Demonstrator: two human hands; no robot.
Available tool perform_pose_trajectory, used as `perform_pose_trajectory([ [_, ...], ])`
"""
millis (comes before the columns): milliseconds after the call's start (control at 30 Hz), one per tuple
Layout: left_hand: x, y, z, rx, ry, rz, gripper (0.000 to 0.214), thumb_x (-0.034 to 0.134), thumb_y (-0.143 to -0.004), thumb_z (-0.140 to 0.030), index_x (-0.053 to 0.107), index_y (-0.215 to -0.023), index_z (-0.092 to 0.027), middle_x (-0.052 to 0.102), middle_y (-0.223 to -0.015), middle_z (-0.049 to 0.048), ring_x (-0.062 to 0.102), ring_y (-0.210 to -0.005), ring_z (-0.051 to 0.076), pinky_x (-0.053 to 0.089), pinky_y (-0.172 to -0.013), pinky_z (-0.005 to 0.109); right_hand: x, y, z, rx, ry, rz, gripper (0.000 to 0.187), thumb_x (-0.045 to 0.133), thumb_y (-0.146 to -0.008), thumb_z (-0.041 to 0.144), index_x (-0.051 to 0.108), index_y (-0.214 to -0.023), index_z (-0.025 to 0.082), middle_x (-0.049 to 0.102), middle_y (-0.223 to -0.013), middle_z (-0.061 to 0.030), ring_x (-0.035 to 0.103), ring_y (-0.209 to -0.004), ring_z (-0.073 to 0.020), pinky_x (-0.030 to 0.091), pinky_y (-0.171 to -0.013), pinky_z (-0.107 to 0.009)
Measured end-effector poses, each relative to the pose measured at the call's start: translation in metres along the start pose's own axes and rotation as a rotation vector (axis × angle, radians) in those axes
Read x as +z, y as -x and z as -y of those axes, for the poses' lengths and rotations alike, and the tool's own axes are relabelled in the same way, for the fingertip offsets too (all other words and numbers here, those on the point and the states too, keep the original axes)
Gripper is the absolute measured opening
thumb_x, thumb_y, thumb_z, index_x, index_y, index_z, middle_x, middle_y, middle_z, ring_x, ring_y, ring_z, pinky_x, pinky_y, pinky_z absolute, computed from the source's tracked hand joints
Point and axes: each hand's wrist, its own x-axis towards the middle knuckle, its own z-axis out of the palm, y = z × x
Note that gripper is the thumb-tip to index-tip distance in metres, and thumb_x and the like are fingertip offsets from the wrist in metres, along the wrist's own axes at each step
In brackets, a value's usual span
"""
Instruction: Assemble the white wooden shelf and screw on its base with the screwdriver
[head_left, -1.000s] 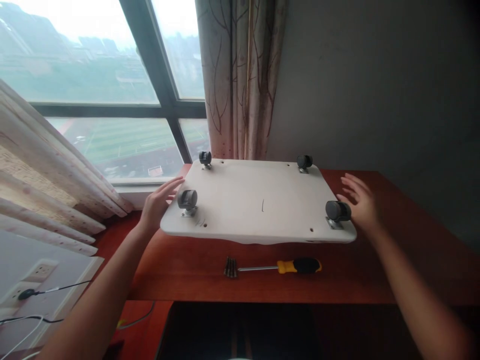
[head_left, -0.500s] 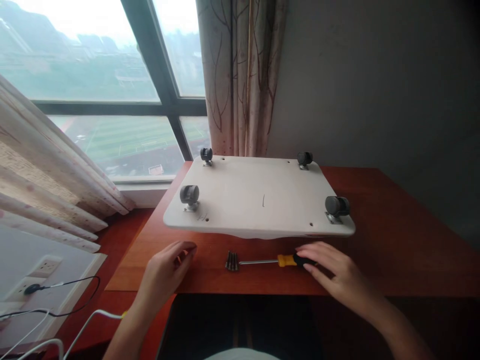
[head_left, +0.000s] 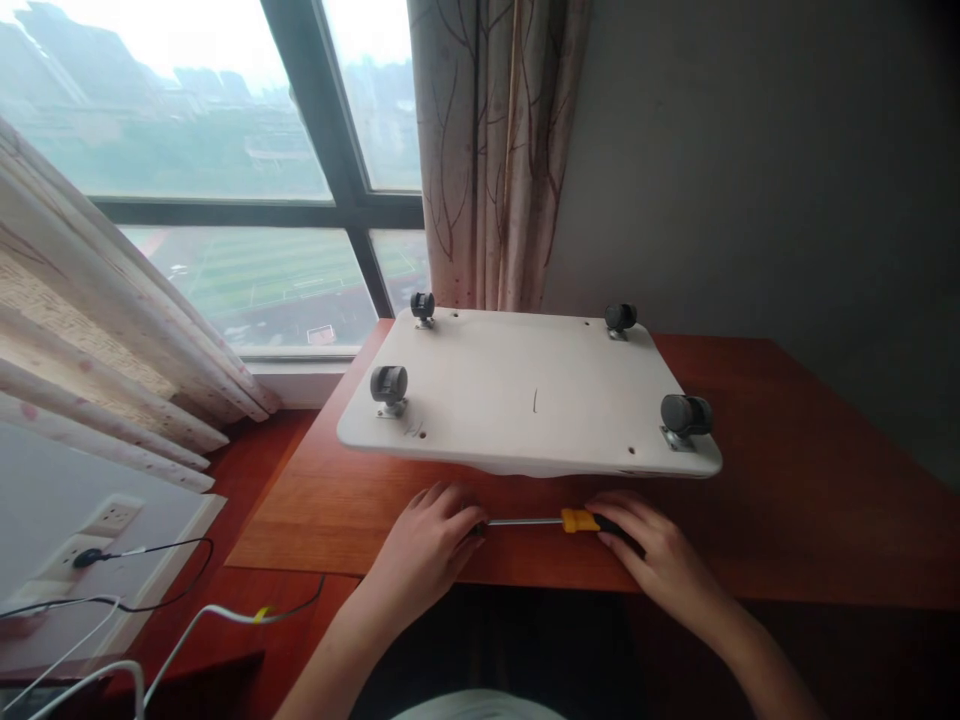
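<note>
Screwdriver (head_left: 576,521) flat on table (head_left: 300,530), between the hands, shaft toward 9 o'clock, handle toward 3. Right hand (head_left: 656,545) at its 3 o'clock: half-curled, fingers on far side of black grip, thumb on near side, covering part of it; how firm the hold, can't tell. Left hand (head_left: 427,540) at its 9 o'clock: fingers bent in, thumb close to index, right by the shaft tip. Small dark bit at those fingertips, mostly hidden; can't tell what it is or if it's gripped. Board (head_left: 517,385), white, at 12 o'clock of screwdriver, apart from it and from both hands. Four casters (head_left: 388,384) stand up on board near corners, roughly 10, 2, 4 and 8 o'clock. Window (head_left: 247,270) at 11 o'clock.
</note>
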Motion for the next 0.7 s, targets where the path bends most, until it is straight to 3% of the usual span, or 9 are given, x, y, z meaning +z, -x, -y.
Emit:
perform_pose_trajectory([
  [133,0.0,-0.002,0.002,0.029,-0.032,0.007,0.011,0.061,-0.096,-0.02,0.071,-0.102,-0.023,0.067,-0.104,0.0077,0.063,-0.094,0.025,0.054,-0.081,0.039,0.0,0.0,0.001,-0.004,-0.011,-0.012,0.03,0.056,-0.097,0.023,0.071,-0.122,0.029,0.072,-0.122,-0.006,0.069,-0.114,-0.0234,0.058,-0.101,-0.041],
  [467,0.008,-0.014,0.0,0.081,0.012,-0.118,0.023,0.051,-0.101,-0.022,0.072,-0.094,-0.022,0.071,-0.104,0.0091,0.066,-0.095,0.024,0.055,-0.079,0.035,0.001,0.004,0.002,0.04,-0.063,-0.056,0.027,0.057,-0.097,0.025,0.073,-0.118,0.03,0.073,-0.12,-0.0062,0.07,-0.112,-0.0238,0.058,-0.1,-0.04],
  [600,0.005,-0.017,-0.003,0.03,0.127,-0.213,0.021,0.049,-0.102,-0.024,0.069,-0.097,-0.022,0.071,-0.101,0.0085,0.067,-0.09,0.022,0.055,-0.077,0.033,-0.002,0.008,0.003,0.096,-0.108,-0.052,0.026,0.059,-0.097,0.028,0.073,-0.119,0.031,0.072,-0.121,-0.0053,0.069,-0.114,-0.0228,0.057,-0.101,-0.038],
  [700,0.001,-0.015,-0.005,-0.052,0.343,-0.32,0.018,0.05,-0.102,-0.027,0.066,-0.098,-0.022,0.071,-0.102,0.0092,0.067,-0.093,0.022,0.055,-0.081,0.033,-0.006,0.012,0.005,0.14,-0.149,-0.054,0.026,0.06,-0.097,0.031,0.072,-0.121,0.032,0.071,-0.123,-0.0046,0.069,-0.114,-0.0215,0.057,-0.101,-0.035],
])
